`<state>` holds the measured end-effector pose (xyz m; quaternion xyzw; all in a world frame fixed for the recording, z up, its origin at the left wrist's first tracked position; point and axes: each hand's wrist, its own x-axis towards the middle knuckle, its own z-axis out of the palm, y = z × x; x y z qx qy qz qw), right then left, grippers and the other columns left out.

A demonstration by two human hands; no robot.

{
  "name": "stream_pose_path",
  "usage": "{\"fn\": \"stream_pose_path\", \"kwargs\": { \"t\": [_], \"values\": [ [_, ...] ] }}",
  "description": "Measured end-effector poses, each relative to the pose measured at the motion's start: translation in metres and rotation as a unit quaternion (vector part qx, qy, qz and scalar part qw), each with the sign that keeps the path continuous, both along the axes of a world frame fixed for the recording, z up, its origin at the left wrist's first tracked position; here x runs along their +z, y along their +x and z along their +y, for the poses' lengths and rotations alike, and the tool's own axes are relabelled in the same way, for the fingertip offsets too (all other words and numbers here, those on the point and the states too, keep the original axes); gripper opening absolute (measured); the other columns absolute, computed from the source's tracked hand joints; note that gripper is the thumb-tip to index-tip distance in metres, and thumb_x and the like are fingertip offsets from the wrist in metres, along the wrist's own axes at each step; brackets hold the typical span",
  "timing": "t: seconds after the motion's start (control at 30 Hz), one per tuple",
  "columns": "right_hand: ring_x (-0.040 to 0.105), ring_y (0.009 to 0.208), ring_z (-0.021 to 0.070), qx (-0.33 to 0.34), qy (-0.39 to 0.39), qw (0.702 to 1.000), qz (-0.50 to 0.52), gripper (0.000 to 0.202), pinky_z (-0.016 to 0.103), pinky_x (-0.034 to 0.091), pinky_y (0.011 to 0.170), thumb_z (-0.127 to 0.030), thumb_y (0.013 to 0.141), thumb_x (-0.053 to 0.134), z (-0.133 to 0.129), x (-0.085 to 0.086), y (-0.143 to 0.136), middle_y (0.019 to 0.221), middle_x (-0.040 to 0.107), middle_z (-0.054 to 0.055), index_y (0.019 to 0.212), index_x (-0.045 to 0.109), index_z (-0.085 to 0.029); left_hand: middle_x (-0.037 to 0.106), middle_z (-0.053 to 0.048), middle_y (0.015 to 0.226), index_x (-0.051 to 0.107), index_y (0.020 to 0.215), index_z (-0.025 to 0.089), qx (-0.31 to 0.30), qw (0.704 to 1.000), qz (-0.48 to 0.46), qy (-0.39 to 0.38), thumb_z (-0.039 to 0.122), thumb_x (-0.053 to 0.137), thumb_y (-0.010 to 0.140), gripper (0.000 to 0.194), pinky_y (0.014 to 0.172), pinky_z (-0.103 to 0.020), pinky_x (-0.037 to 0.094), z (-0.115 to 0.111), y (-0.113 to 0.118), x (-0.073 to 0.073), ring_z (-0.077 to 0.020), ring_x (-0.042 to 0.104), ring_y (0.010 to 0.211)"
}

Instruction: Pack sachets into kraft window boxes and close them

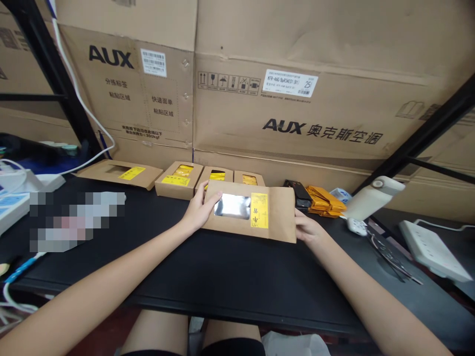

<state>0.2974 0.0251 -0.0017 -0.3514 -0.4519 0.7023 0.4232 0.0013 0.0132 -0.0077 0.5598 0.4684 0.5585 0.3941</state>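
A brown cardboard window box (281,213) is held just above the black tabletop, with a shiny clear window and a yellow label on its face. My left hand (200,210) grips its left end, thumb in front. At the right end, my right hand (308,228) is closed at the edge of the extended flap, its fingertips partly hidden behind the cardboard. Behind it stand three similar boxes with yellow contents: a left one (168,190), a middle one (199,184) and a right one (259,180). A flatter windowed box (148,180) lies further left.
Orange packets (324,201) and a black packet (300,195) lie at the back right. A white bottle (373,200), an earphone case (356,226), glasses (389,254) and a power strip (434,249) are on the right. Large AUX cartons (237,123) form the backdrop.
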Motion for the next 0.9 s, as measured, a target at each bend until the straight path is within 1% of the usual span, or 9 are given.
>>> {"fn": "stream_pose_path", "kwargs": {
  "t": [0.2, 0.33, 0.5, 0.6, 0.67, 0.73, 0.77, 0.83, 0.9],
  "values": [
    [0.069, 0.072, 0.0140, 0.018, 0.025, 0.999, -0.027, 0.033, 0.026, 0.056, 0.075, -0.012, 0.049, 0.078, 0.006, -0.001, -0.005, 0.080, 0.073, 0.000, 0.079, 0.068, -0.019, 0.062, -0.009, 0.122, 0.045, 0.127, 0.022, 0.004, 1.000, 0.015, -0.001, 0.049, 0.059, 0.080, 0.056, 0.099, -0.037, 0.042, 0.001, -0.001, 0.000, -0.0253, 0.057, 0.115],
    [0.069, 0.074, 0.0154, 0.004, 0.029, 0.997, -0.065, 0.038, 0.027, 0.056, 0.074, -0.018, 0.047, 0.082, 0.005, -0.002, -0.009, 0.084, 0.073, 0.001, 0.083, 0.069, -0.020, 0.061, -0.009, 0.124, 0.043, 0.129, 0.023, 0.002, 0.999, 0.036, 0.000, 0.051, 0.058, 0.080, 0.058, 0.100, -0.037, 0.041, 0.003, -0.003, -0.005, -0.0253, 0.057, 0.115],
    [0.068, 0.079, 0.0177, -0.059, 0.069, 0.992, -0.092, 0.048, 0.033, 0.057, 0.077, -0.020, 0.048, 0.085, -0.009, 0.003, -0.024, 0.091, 0.072, 0.000, 0.093, 0.067, -0.023, 0.060, -0.010, 0.125, 0.044, 0.128, 0.024, -0.007, 0.998, 0.058, -0.008, 0.056, 0.057, 0.080, 0.059, 0.102, -0.039, 0.039, 0.007, -0.005, -0.010, -0.0261, 0.056, 0.117],
    [0.067, 0.079, 0.0198, -0.115, 0.083, 0.987, -0.076, 0.050, 0.035, 0.057, 0.075, -0.024, 0.048, 0.085, -0.011, 0.003, -0.032, 0.089, 0.072, 0.000, 0.093, 0.065, -0.023, 0.060, -0.010, 0.127, 0.043, 0.129, 0.024, -0.018, 0.998, 0.059, -0.016, 0.058, 0.056, 0.080, 0.060, 0.103, -0.039, 0.039, 0.007, -0.005, -0.009, -0.0262, 0.055, 0.119],
    [0.067, 0.072, 0.0195, -0.130, 0.060, 0.988, -0.055, 0.039, 0.034, 0.057, 0.069, -0.033, 0.057, 0.081, -0.008, 0.000, -0.033, 0.079, 0.071, 0.000, 0.089, 0.063, -0.021, 0.059, -0.010, 0.128, 0.043, 0.129, 0.024, -0.018, 0.998, 0.059, -0.019, 0.058, 0.055, 0.081, 0.060, 0.103, -0.039, 0.039, 0.007, -0.006, -0.009, -0.0264, 0.054, 0.120],
    [0.064, 0.060, 0.0163, -0.131, -0.001, 0.991, -0.031, 0.025, 0.030, 0.055, 0.061, -0.040, 0.068, 0.071, -0.003, -0.004, -0.033, 0.067, 0.068, -0.001, 0.080, 0.062, -0.020, 0.059, -0.010, 0.128, 0.042, 0.129, 0.024, -0.019, 0.998, 0.060, -0.023, 0.058, 0.054, 0.081, 0.059, 0.103, -0.039, 0.038, 0.006, -0.006, -0.008, -0.0265, 0.054, 0.120],
    [0.062, 0.056, 0.0145, -0.130, -0.034, 0.991, -0.017, 0.023, 0.028, 0.054, 0.058, -0.041, 0.073, 0.066, -0.001, -0.006, -0.033, 0.063, 0.066, -0.002, 0.076, 0.061, -0.020, 0.059, -0.010, 0.128, 0.042, 0.129, 0.024, -0.020, 0.998, 0.062, -0.025, 0.057, 0.054, 0.081, 0.059, 0.103, -0.040, 0.038, 0.006, -0.006, -0.008, -0.0266, 0.054, 0.120],
    [0.059, 0.051, 0.0128, -0.133, -0.075, 0.988, 0.007, 0.025, 0.026, 0.053, 0.055, -0.043, 0.078, 0.060, 0.002, -0.010, -0.031, 0.058, 0.064, -0.002, 0.070, 0.059, -0.020, 0.059, -0.010, 0.129, 0.043, 0.128, 0.024, -0.022, 0.997, 0.063, -0.029, 0.057, 0.054, 0.082, 0.058, 0.103, -0.040, 0.038, 0.006, -0.005, -0.008, -0.0267, 0.054, 0.121],
    [0.060, 0.053, 0.0138, -0.123, -0.063, 0.990, 0.014, 0.028, 0.027, 0.054, 0.057, -0.048, 0.078, 0.059, 0.002, -0.014, -0.030, 0.058, 0.064, -0.002, 0.070, 0.059, -0.020, 0.059, -0.010, 0.129, 0.043, 0.128, 0.025, -0.025, 0.997, 0.063, -0.031, 0.057, 0.054, 0.082, 0.057, 0.104, -0.040, 0.038, 0.005, -0.004, -0.008, -0.0264, 0.054, 0.121]
  ]
}}
